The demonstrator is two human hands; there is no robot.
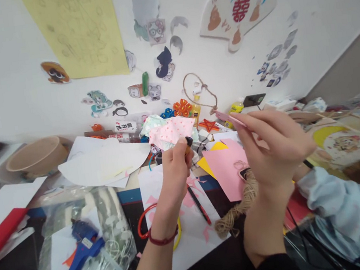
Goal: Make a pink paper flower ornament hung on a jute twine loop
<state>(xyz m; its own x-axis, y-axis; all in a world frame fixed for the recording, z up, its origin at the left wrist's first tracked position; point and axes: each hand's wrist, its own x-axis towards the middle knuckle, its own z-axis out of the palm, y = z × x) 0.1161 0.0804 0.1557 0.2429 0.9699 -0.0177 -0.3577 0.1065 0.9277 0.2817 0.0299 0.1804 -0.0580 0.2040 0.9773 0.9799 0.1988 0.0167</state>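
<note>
My left hand (178, 159) is raised at the middle with its fingers closed round a small object. Only its black end (189, 141) sticks out past the thumb, so its kind is hidden. My right hand (273, 144) pinches a small flat piece of pink paper (229, 118) between thumb and fingers. Behind the left hand lies a pink dotted cloth (172, 130). Below the hands, a white sheet (186, 250) carries pink scraps and a black and red pen (199, 204). Pink paper (228, 168) and a bundle of twine (236, 214) lie near my right wrist.
A blue glue gun (79, 256) rests on a clear plastic bag at the left. Behind it are white paper (103, 162) and a round wooden basin (37, 157). Another person's pale blue sleeve (337, 202) is at the right. A twine loop (199, 89) stands near the wall.
</note>
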